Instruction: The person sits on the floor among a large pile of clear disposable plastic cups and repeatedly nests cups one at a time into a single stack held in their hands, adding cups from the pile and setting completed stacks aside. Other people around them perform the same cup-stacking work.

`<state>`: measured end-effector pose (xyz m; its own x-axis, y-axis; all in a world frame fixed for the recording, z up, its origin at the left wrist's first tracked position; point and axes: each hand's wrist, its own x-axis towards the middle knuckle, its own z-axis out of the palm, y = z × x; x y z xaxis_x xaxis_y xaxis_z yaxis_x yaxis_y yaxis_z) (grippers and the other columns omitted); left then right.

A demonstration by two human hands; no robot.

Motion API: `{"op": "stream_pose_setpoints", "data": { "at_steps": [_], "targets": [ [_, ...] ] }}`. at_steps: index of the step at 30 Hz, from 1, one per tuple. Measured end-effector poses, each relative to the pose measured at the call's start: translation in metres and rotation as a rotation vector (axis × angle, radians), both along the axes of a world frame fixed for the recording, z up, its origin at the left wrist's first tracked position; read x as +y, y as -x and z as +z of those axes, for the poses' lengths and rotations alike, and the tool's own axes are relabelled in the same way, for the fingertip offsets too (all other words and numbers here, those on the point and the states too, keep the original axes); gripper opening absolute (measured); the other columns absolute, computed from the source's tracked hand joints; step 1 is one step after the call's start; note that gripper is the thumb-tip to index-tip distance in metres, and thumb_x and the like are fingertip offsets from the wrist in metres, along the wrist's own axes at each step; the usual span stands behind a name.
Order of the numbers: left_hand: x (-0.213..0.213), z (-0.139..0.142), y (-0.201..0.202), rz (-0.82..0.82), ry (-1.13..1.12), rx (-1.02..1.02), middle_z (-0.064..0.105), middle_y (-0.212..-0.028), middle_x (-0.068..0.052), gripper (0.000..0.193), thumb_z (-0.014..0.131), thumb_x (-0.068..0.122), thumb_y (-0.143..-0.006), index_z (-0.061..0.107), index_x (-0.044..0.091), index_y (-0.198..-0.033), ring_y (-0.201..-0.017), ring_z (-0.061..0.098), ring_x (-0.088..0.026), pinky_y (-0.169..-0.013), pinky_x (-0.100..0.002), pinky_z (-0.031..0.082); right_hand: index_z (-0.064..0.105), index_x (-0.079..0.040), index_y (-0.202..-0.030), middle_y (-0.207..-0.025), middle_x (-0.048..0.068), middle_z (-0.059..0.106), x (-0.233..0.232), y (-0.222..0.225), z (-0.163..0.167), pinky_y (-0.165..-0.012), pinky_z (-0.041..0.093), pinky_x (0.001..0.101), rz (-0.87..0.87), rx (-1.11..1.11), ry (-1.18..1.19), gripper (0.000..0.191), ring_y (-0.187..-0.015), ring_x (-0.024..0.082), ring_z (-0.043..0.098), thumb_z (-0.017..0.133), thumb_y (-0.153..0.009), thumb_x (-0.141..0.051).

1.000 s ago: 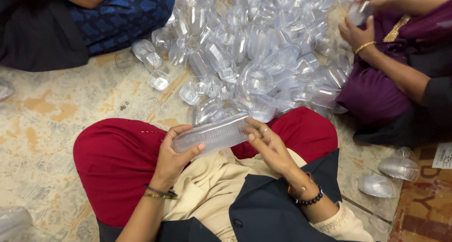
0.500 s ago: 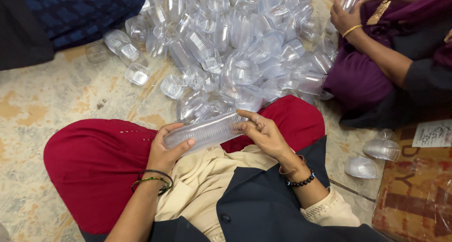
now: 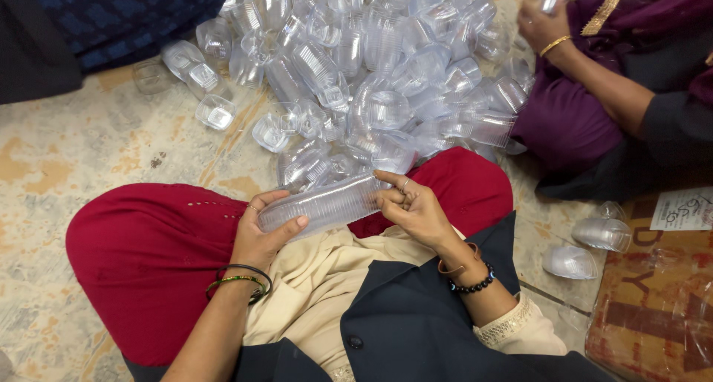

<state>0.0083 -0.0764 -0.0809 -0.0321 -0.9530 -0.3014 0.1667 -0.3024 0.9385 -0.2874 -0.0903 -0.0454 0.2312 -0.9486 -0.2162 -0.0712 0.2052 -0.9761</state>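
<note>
The person sits on a worn, mottled beige floor (image 3: pixel 82 144), red-clad knees apart. Over the lap, the left hand (image 3: pixel 260 230) cups one end of a nested stack of clear cups (image 3: pixel 323 206); the right hand (image 3: pixel 412 207) pinches the other end with its fingertips. A heap of clear cups (image 3: pixel 371 62) spreads at 12 o'clock. A co-worker's hand (image 3: pixel 538 29) works at 1 o'clock.

Single head cam, steep down-look, close over lap (image 3: pixel 223 278)

Mottled beige stone floor (image 3: pixel 89 151), heap of clear plastic cups (image 3: pixel 371 70) on it, flattened cardboard (image 3: pixel 653 308) at right
</note>
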Motion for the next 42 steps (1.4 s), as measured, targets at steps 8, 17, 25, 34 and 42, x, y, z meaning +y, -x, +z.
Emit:
{"op": "stream_pose_setpoints", "data": {
  "at_steps": [8,17,25,34,42],
  "targets": [
    [0.002,0.001,0.0,-0.006,0.004,-0.022,0.066,-0.118,-0.009,0.062,0.09,0.018,-0.071,0.062,0.005,-0.124,-0.11,0.063,-0.016,-0.094,-0.03,0.053,0.044,0.01,-0.15,-0.097,0.003,0.074,0.002,-0.001,-0.007,-0.09,0.051,0.0228,-0.019,0.019,0.019,0.059,-0.092,0.004,0.064,0.064,-0.096,-0.004],
    [0.001,-0.001,0.0,-0.013,0.026,-0.015,0.066,-0.118,-0.009,0.062,0.09,0.019,-0.071,0.061,0.005,-0.125,-0.11,0.063,-0.016,-0.094,-0.03,0.053,0.042,0.011,-0.149,-0.095,0.001,0.071,0.003,-0.007,0.0,-0.075,0.052,0.0189,-0.041,-0.019,-0.006,0.062,-0.081,0.003,0.062,0.066,-0.093,-0.001],
    [0.0,0.0,0.0,-0.019,0.02,-0.044,0.067,-0.119,-0.009,0.061,0.089,0.019,-0.072,0.061,0.005,-0.124,-0.11,0.064,-0.017,-0.094,-0.03,0.054,0.044,0.01,-0.149,-0.101,0.004,0.07,0.005,-0.011,0.0,-0.079,0.053,0.0211,-0.05,-0.009,0.024,0.063,-0.088,0.005,0.064,0.069,-0.092,-0.001],
    [-0.001,0.004,0.001,-0.019,0.028,-0.059,0.066,-0.12,-0.01,0.062,0.089,0.019,-0.072,0.061,0.004,-0.125,-0.111,0.063,-0.017,-0.095,-0.03,0.054,0.043,0.009,-0.149,-0.102,0.006,0.069,0.005,-0.016,-0.003,-0.085,0.056,0.0239,-0.075,0.001,0.022,0.066,-0.094,0.009,0.067,0.071,-0.091,-0.002],
    [0.0,0.004,0.001,0.001,-0.025,0.019,0.066,-0.119,-0.009,0.063,0.089,0.017,-0.072,0.06,0.004,-0.125,-0.11,0.065,-0.017,-0.095,-0.031,0.055,0.039,0.011,-0.149,-0.106,0.008,0.067,0.008,-0.022,-0.007,-0.09,0.057,0.0262,-0.06,0.017,0.104,0.069,-0.099,0.012,0.066,0.072,-0.089,-0.001]
  ]
}}
